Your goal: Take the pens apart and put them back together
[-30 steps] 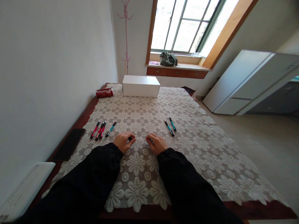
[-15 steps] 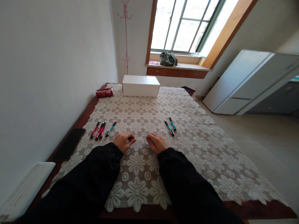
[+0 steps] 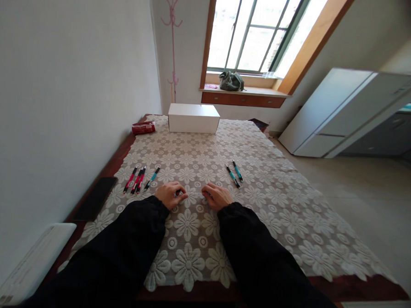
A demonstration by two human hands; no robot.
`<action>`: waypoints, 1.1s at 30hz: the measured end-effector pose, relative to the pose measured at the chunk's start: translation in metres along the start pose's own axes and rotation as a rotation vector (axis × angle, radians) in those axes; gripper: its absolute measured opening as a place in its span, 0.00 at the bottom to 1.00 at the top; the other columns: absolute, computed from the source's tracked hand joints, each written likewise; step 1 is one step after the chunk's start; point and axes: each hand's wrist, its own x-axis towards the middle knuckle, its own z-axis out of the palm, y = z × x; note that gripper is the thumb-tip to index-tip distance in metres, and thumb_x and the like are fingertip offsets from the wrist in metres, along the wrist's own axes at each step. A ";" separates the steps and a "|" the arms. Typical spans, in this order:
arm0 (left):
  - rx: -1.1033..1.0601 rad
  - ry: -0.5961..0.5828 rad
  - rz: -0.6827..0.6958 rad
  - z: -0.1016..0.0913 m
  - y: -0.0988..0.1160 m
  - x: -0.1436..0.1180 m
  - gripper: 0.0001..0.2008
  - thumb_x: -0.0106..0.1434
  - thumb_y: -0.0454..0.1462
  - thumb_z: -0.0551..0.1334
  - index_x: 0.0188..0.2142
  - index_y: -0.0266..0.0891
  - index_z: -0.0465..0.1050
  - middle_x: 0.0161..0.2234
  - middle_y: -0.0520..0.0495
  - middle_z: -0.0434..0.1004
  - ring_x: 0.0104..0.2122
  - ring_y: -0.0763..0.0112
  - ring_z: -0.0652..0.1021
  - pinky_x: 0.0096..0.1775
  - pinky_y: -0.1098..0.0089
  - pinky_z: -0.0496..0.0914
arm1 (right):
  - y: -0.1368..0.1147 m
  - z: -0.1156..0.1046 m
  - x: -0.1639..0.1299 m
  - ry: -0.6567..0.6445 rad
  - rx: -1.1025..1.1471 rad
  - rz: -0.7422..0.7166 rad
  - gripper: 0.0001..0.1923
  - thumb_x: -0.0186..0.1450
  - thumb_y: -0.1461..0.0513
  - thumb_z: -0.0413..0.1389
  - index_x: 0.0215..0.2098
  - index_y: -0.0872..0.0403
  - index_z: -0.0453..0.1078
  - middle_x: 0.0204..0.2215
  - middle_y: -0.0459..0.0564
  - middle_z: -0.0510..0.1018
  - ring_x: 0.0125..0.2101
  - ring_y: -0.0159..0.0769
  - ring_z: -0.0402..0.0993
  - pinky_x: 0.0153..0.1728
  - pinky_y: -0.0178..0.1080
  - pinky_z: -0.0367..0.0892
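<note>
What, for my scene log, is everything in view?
Table: 1, brown, centre
Tablecloth: 1, cream, on table
Pens: 3, red, left
Pen: 1, teal, left
Pens: 2, teal, right
Rod: 1, white, near centre
Box: 1, white, far end
Packet: 1, red, far left
Slab: 1, black, left
Panel: 1, white, near left
Rack: 1, pink, back
Window: 1, green-framed, back
Bag: 1, grey, windowsill
Fridge: 1, white, right
Left hand, right hand: 1 each, black sleeves, at rod's ends

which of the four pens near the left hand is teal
The rightmost pen, closest to the left hand; the three other pens are red and black.
</note>
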 end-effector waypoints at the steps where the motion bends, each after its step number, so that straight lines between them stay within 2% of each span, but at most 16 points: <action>1: 0.011 -0.006 0.006 -0.001 0.001 0.000 0.12 0.63 0.47 0.61 0.36 0.42 0.76 0.30 0.49 0.74 0.35 0.68 0.75 0.38 0.69 0.66 | 0.001 0.000 0.000 0.000 -0.002 0.001 0.09 0.70 0.59 0.48 0.41 0.50 0.71 0.40 0.48 0.75 0.36 0.34 0.71 0.34 0.34 0.58; 3: 0.028 -0.004 0.020 -0.002 0.002 -0.001 0.11 0.64 0.46 0.59 0.38 0.42 0.75 0.32 0.48 0.75 0.36 0.66 0.75 0.40 0.68 0.66 | 0.002 0.000 0.000 -0.003 -0.012 0.004 0.09 0.70 0.59 0.49 0.41 0.49 0.71 0.41 0.48 0.75 0.36 0.34 0.71 0.34 0.34 0.58; 6: 0.047 0.021 0.016 -0.006 0.003 -0.002 0.09 0.65 0.39 0.56 0.42 0.41 0.72 0.35 0.47 0.75 0.38 0.64 0.75 0.43 0.66 0.67 | 0.003 0.000 0.000 -0.014 -0.026 0.016 0.10 0.70 0.58 0.49 0.42 0.49 0.71 0.41 0.48 0.75 0.37 0.34 0.71 0.34 0.34 0.59; 10: 0.062 0.033 0.017 -0.011 0.000 -0.002 0.09 0.65 0.33 0.53 0.40 0.40 0.71 0.36 0.45 0.75 0.39 0.64 0.75 0.44 0.65 0.67 | 0.002 0.000 -0.001 -0.022 -0.032 0.023 0.10 0.70 0.58 0.48 0.42 0.49 0.71 0.41 0.48 0.75 0.37 0.34 0.71 0.35 0.34 0.59; 17: 0.078 0.037 0.087 -0.012 -0.003 -0.002 0.08 0.63 0.34 0.58 0.38 0.42 0.76 0.40 0.45 0.76 0.41 0.63 0.74 0.46 0.64 0.67 | 0.002 0.000 -0.001 -0.017 -0.042 0.015 0.10 0.70 0.58 0.48 0.42 0.49 0.71 0.41 0.48 0.75 0.37 0.34 0.71 0.35 0.34 0.59; 23: 0.116 0.063 0.064 -0.014 -0.001 -0.003 0.08 0.60 0.34 0.60 0.37 0.42 0.77 0.39 0.45 0.76 0.42 0.62 0.73 0.48 0.61 0.67 | 0.002 0.000 0.000 -0.021 -0.039 0.018 0.10 0.70 0.58 0.49 0.42 0.49 0.71 0.41 0.48 0.75 0.37 0.34 0.71 0.35 0.34 0.59; 33: 0.167 0.083 0.038 -0.016 -0.005 -0.003 0.10 0.61 0.35 0.59 0.39 0.45 0.79 0.40 0.45 0.77 0.43 0.60 0.72 0.47 0.60 0.65 | 0.004 -0.001 -0.001 -0.024 -0.056 0.015 0.11 0.71 0.58 0.48 0.42 0.49 0.71 0.41 0.48 0.75 0.36 0.34 0.71 0.33 0.34 0.57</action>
